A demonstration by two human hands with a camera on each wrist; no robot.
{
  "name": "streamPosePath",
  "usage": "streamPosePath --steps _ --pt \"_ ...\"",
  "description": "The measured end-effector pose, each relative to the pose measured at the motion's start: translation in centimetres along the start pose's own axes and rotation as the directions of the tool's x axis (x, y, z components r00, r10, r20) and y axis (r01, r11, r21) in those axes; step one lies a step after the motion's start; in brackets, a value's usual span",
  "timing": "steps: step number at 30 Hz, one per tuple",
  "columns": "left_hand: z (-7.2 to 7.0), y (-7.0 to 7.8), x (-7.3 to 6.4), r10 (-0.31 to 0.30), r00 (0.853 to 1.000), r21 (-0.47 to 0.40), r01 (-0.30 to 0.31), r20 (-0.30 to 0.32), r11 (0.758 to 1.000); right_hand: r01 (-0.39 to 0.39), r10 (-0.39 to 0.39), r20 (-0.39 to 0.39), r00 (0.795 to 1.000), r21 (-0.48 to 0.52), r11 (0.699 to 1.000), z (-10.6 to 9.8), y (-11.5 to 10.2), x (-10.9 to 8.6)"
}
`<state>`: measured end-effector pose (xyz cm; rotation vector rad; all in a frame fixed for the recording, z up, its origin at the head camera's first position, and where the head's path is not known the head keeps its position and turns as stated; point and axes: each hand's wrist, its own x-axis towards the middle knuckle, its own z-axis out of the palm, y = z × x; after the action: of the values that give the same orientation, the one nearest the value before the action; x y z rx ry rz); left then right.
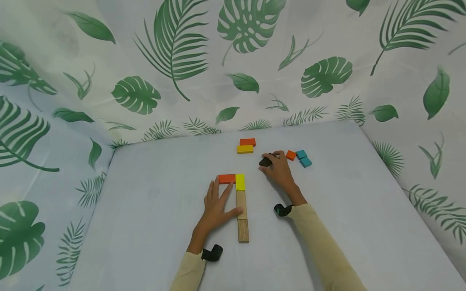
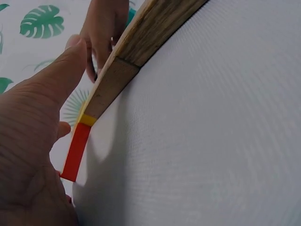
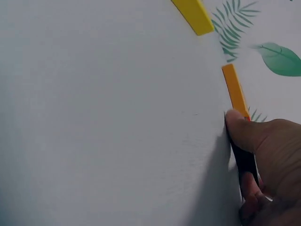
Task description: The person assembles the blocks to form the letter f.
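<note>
A row of blocks lies on the table: a red block (image 1: 226, 179), a bright yellow block (image 1: 240, 182) at the corner, then a pale wooden block (image 1: 241, 204) and a darker wooden block (image 1: 243, 230) towards the person. My left hand (image 1: 214, 209) spreads its straight fingers beside this row, fingertips at the red block and thumb over the pale wooden one. Between thumb and fingers, my right hand (image 1: 280, 170) pinches a black block (image 1: 265, 162), low over the table behind the row. In the right wrist view the black block (image 3: 243, 157) is partly covered by the fingers.
Towards the back lie a second red block (image 1: 247, 142) and an amber-yellow block (image 1: 245, 149), side by side. Right of my right hand are a small orange block (image 1: 290, 155) and two blue blocks (image 1: 306, 162). A leaf-print cloth (image 1: 204, 72) surrounds the white table (image 1: 153, 226).
</note>
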<state>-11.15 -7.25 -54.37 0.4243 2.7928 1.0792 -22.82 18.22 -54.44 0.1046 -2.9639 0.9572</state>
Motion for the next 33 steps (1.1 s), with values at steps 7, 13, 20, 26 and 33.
streamPosePath --steps 7,13,20,26,33 --pt "0.2 -0.3 -0.1 -0.014 1.000 0.018 0.014 -0.002 1.000 -0.016 0.016 0.050 0.999 0.007 1.000 -0.4 -0.5 -1.6" --pt "0.1 -0.1 -0.2 -0.015 1.000 0.034 0.015 -0.007 0.999 0.086 -0.087 0.078 0.993 0.022 0.996 -0.6 -0.2 -2.1" --pt "0.1 -0.1 -0.3 -0.011 1.000 0.058 0.012 -0.009 0.998 0.233 -0.237 0.098 0.966 0.054 0.971 0.2 -0.2 -2.7" --pt "0.1 -0.2 -0.2 -0.013 1.000 0.072 0.014 -0.005 0.997 0.263 -0.264 0.090 0.960 0.031 0.964 0.6 -0.7 -2.9" --pt "0.3 -0.3 0.0 0.026 1.000 0.101 -0.026 -0.005 0.995 0.257 -0.258 0.091 0.962 0.019 0.966 0.2 -1.2 -3.1"
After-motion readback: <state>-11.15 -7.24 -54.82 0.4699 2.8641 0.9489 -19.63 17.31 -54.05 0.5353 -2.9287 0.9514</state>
